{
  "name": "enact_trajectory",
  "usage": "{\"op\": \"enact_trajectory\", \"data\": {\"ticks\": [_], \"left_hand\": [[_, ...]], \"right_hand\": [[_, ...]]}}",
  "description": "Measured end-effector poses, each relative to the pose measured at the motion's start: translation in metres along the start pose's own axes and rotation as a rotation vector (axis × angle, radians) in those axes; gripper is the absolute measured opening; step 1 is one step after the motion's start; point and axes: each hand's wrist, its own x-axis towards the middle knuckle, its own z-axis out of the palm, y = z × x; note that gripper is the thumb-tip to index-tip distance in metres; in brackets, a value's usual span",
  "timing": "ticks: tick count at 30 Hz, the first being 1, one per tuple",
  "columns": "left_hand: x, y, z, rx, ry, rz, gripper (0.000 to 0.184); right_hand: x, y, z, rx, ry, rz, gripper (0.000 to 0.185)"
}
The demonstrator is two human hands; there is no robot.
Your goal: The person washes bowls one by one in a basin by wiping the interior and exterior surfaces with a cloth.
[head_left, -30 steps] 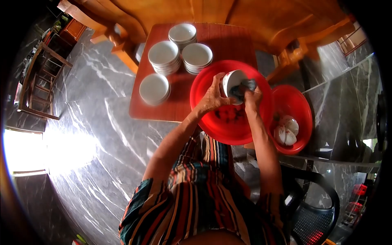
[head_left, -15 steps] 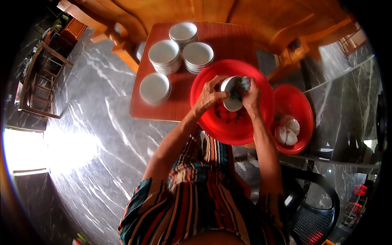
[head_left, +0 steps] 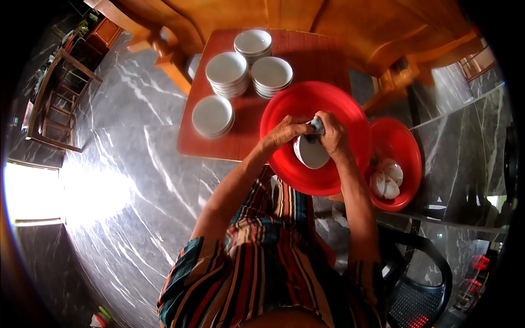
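Note:
Over the large red basin [head_left: 281, 164], a white bowl [head_left: 313, 156] with red marks on its outside is tilted between my hands. My left hand [head_left: 290, 131] is closed on the bowl's far left rim, thumb toward the cloth. A bunched grey-blue cloth [head_left: 315, 127] is gripped in my right hand [head_left: 333, 135] and pressed against the bowl's far rim. The bowl's far side is partly hidden by the cloth and fingers.
Several stacks of white bowls, one nearest me [head_left: 212, 116], stand on the reddish wooden table [head_left: 205, 148]. A second red basin [head_left: 413, 142] at right holds several white bowls [head_left: 391, 175]. A black chair [head_left: 418, 295] is at lower right, a carved wooden bench [head_left: 361, 33] behind the table.
The bowl has turned and tilted in my hands, and its opening is seen differently. My right hand and the cloth have moved left and slightly nearer to me, onto the bowl's far rim.

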Motion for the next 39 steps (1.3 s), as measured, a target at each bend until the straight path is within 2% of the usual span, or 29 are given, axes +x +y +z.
{"op": "enact_trajectory", "data": {"ticks": [1, 4, 5, 7, 8, 10, 13, 17, 19, 20, 23, 26, 27, 29, 31, 35, 37, 39], "left_hand": [[-0.001, 0.002, 0.002, -0.043, 0.047, -0.052, 0.043], [-0.002, 0.001, 0.0, 0.041, 0.065, -0.032, 0.042], [-0.001, 0.001, 0.001, 0.04, 0.065, -0.031, 0.042], [0.0, 0.004, 0.003, 0.16, 0.125, 0.103, 0.042], [0.0, 0.004, 0.003, 0.16, 0.124, 0.105, 0.042], [0.002, 0.003, 0.001, 0.24, 0.144, 0.154, 0.044], [0.001, 0.001, 0.008, 0.075, 0.218, 0.173, 0.047], [0.002, -0.003, 0.006, 0.103, 0.235, 0.123, 0.048], [0.009, -0.016, 0.005, 0.02, 0.325, 0.276, 0.044], [0.008, -0.018, 0.005, 0.021, 0.324, 0.276, 0.044], [0.001, -0.007, 0.006, 0.077, 0.417, 0.217, 0.041], [0.004, -0.014, 0.003, 0.045, 0.388, 0.239, 0.04], [0.004, -0.014, 0.003, 0.12, 0.378, 0.212, 0.04], [0.004, -0.011, 0.004, 0.194, 0.367, 0.184, 0.04], [0.002, -0.006, 0.005, 0.184, 0.302, 0.144, 0.037], [0.008, -0.022, -0.002, 0.279, 0.288, 0.135, 0.035], [0.013, -0.043, -0.01, 0.162, 0.188, 0.184, 0.031], [0.02, -0.062, -0.012, 0.107, 0.163, 0.217, 0.027]], "right_hand": [[-0.003, 0.003, 0.002, 0.0, -0.001, -0.001, 0.035], [-0.014, 0.022, 0.011, -0.005, -0.036, 0.116, 0.03], [-0.018, 0.027, 0.014, 0.074, -0.035, 0.219, 0.027], [-0.012, 0.02, 0.006, 0.31, -0.035, 0.396, 0.019], [-0.011, 0.02, 0.005, 0.308, -0.034, 0.394, 0.019], [-0.011, 0.022, 0.004, 0.358, -0.076, 0.568, 0.018], [-0.015, 0.033, 0.01, 0.361, -0.089, 0.633, 0.018], [-0.03, 0.053, 0.024, 0.38, -0.109, 0.696, 0.023], [-0.039, 0.066, 0.031, 0.444, -0.209, 0.876, 0.027], [-0.043, 0.072, 0.034, 0.444, -0.208, 0.876, 0.027], [-0.048, 0.082, 0.04, 0.484, -0.357, 1.123, 0.032], [-0.066, 0.101, 0.057, 0.401, -0.479, 1.157, 0.031], [-0.095, 0.13, 0.08, 0.2, -0.468, 0.879, 0.032], [-0.1, 0.127, 0.083, 0.005, -0.449, 0.599, 0.032], [-0.058, 0.066, 0.047, 0.185, -0.258, 0.775, 0.024], [-0.043, 0.05, 0.027, 0.3, -0.301, 0.777, 0.036], [-0.04, 0.038, 0.024, -0.487, -0.104, 0.283, 0.042], [-0.028, 0.022, 0.016, -0.447, -0.115, 0.262, 0.047]]}}
